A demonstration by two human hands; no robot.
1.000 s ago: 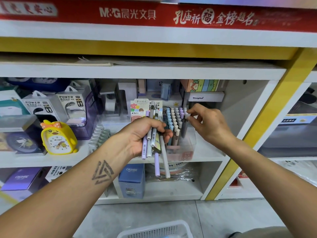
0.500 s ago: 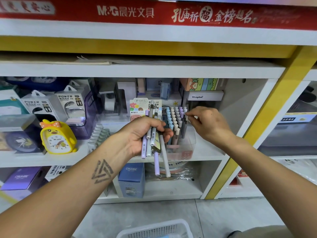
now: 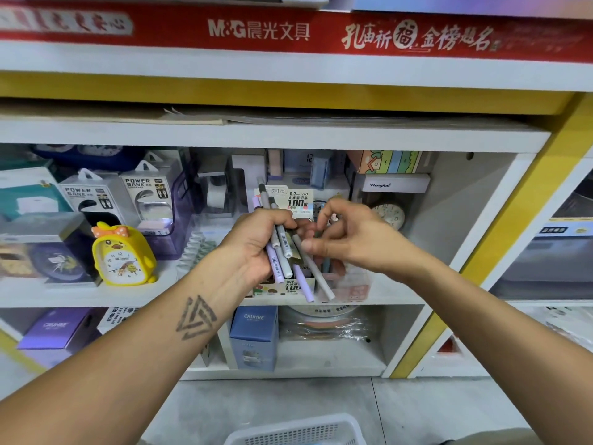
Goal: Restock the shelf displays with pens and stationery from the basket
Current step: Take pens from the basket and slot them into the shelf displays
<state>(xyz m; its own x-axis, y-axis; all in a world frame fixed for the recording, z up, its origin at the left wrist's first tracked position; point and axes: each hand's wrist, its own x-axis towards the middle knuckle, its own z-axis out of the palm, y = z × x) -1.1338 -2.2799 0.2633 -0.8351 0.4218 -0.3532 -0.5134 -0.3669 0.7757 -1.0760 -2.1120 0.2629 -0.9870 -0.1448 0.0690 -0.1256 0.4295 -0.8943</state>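
My left hand (image 3: pixel 256 242) grips a bundle of pens (image 3: pixel 280 255), grey and lilac, held upright in front of the middle shelf. My right hand (image 3: pixel 353 242) has reached that bundle, and its thumb and fingers pinch a long grey pen (image 3: pixel 321 277) that sticks out at the lower right. Behind both hands stands the clear pen display box (image 3: pixel 356 284), mostly hidden, with a pencil-lead card display (image 3: pixel 300 200) beside it. The rim of the white basket (image 3: pixel 298 431) shows on the floor at the bottom edge.
A yellow duck clock (image 3: pixel 123 255) and power bank boxes (image 3: pixel 147 194) fill the shelf's left side. There is a small round clock (image 3: pixel 390 215) at the back right. A blue carton (image 3: pixel 253 335) stands on the lower shelf. A yellow post (image 3: pixel 500 232) bounds the bay at the right.
My right hand left the pens standing in the display box and moved down-left to the bundle in my left hand, where it now pinches a grey pen. The bundle tilted slightly.
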